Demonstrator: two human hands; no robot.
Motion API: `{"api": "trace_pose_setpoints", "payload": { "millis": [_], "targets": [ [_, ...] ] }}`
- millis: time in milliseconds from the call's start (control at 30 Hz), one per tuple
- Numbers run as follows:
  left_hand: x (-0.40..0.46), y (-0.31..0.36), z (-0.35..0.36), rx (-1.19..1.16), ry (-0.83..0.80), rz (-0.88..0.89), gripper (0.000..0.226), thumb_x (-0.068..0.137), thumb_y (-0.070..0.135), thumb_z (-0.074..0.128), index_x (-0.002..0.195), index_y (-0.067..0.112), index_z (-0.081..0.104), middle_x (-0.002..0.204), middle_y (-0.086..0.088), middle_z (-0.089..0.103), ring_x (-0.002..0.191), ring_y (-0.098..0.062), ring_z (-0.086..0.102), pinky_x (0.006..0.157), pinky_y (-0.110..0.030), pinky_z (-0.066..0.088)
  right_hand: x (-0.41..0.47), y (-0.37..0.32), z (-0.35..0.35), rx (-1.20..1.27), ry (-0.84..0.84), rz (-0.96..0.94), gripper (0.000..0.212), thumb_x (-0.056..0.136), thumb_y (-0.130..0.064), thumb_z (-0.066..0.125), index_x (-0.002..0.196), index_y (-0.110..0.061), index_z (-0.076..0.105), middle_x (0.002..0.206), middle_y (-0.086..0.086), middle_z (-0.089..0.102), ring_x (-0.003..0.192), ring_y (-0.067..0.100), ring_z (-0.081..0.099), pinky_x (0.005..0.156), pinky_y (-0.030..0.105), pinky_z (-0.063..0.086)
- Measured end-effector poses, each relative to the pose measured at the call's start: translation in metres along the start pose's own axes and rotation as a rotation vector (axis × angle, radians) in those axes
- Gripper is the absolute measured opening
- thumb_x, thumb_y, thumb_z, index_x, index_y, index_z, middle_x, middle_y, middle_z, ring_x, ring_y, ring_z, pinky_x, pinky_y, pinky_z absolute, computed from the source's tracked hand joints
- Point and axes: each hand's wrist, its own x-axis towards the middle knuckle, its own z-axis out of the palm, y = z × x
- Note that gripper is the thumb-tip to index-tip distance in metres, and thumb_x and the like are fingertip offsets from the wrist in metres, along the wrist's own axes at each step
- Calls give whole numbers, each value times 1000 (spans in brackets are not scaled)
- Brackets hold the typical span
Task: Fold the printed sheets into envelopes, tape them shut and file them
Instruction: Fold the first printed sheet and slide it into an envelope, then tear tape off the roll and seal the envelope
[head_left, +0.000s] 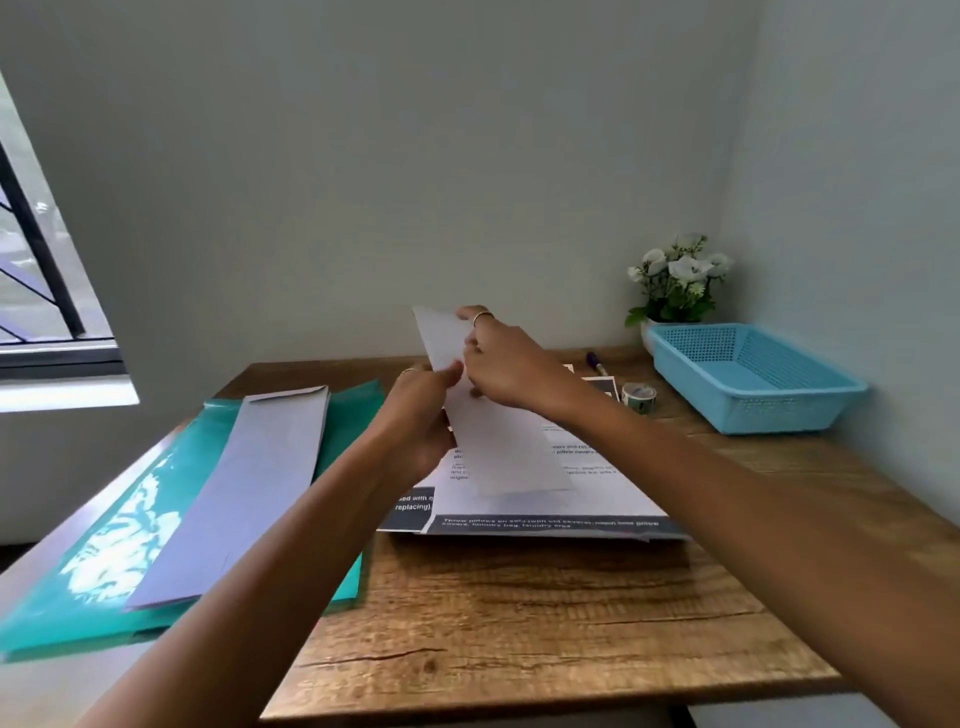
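Right now both hands meet over the far middle of the desk (545, 613), holding one long folded sheet (498, 441) lifted at a tilt above the stack of printed sheets (597, 499). The left hand (423, 415) has a tight grip on the sheet's left edge, thumb on top and fingers curled beneath. The right hand (511, 364) pinches the sheet's far end, where the paper bends upward toward the wall; a ring shows on one finger.

The printed stack lies flat on the desk under the hands, its near edge showing dark bands with white text. To the left, a teal folder (104, 571) lies partly over the desk's left edge, with a folded white envelope (244, 493) lying lengthwise on top of it.

At the far right a blue mesh basket (753, 379) sits in the corner, with a pot of white flowers (675, 280) behind it. A roll of tape (639, 397) stands just left of the basket, and a marker (597, 364) lies a little farther back.
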Motion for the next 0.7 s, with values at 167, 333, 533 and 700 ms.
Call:
{"api": "trace_pose_setpoints", "payload": {
  "millis": [167,333,533,700],
  "targets": [
    [0,-11,-8,-136,30,-7,42,91,-14,34,129,1,45,116,-21,61,88,-30,64,62,-38,59,-14,22,-2,220,-38,18,48,90,-3,43,137,-14,40,131,10,51,110,24,58,93,40,51],
    [1,-30,-15,-104,75,-51,46,94,-7,41,135,12,37,127,-16,55,103,-32,60,69,-43,55,-35,63,-16,71,20,27,34,91,-4,49,123,-13,57,122,-1,59,107,11,58,86,16,44],
    [-4,-42,-16,-28,94,-101,43,95,-2,45,133,16,37,120,-10,58,95,-26,62,66,-43,53,-45,124,-54,-187,283,157,21,88,-3,56,105,-10,67,106,7,68,90,12,59,75,20,43],
    [-5,-48,-17,90,78,-97,47,92,1,51,136,12,38,112,-6,62,88,-20,65,59,-34,55,-42,159,-72,-321,281,311,31,85,2,59,113,-8,64,113,14,63,101,24,57,85,30,45]
  ]
}}
